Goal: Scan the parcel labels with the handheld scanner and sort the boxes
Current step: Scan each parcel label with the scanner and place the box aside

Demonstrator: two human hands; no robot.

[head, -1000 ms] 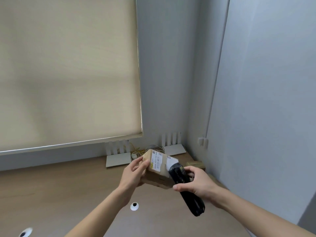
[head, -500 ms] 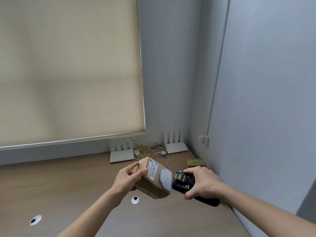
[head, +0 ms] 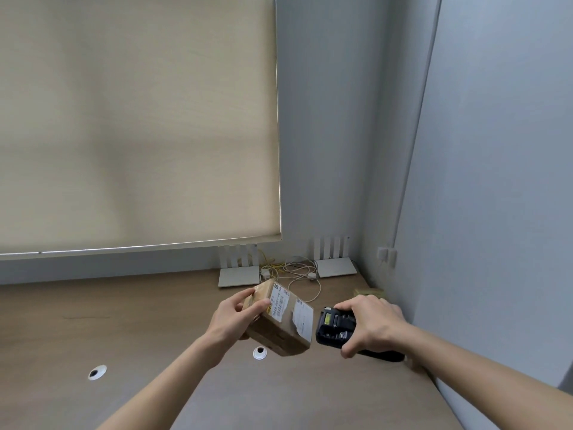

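Head view was taken up mostly by the room: a wooden desk (head: 93,311) was seen running into a corner, backed by a pale wall and a beige roller blind (head: 139,119) drawn down almost to desk level. Against the back wall two white routers (head: 238,271) were stood, with a tangle of yellow and white cables (head: 294,271) lying between them. Two round cable holes (head: 259,352) were set in the desktop, one just under the box, the other (head: 97,372) further left. A grey partition (head: 496,212) was seen closing off the right side, meeting the desk edge close behind the right forearm.

And above the desk, a cardboard box (head: 279,321) was held tilted in the left hand (head: 231,318), fingers curled over its top left edge, thumb pressed on its near face; white labels were turned up and to the right. Just beside it, not touching, a black handheld scanner (head: 336,328) was gripped from above by the right hand (head: 372,324), fingers wrapped round the body, its head pointed at the labelled end. A second small brown box (head: 369,292) was left in the far right corner by the partition.

Wide bare desk was seen to the left of the hands; to the right, room was cut short by the partition.
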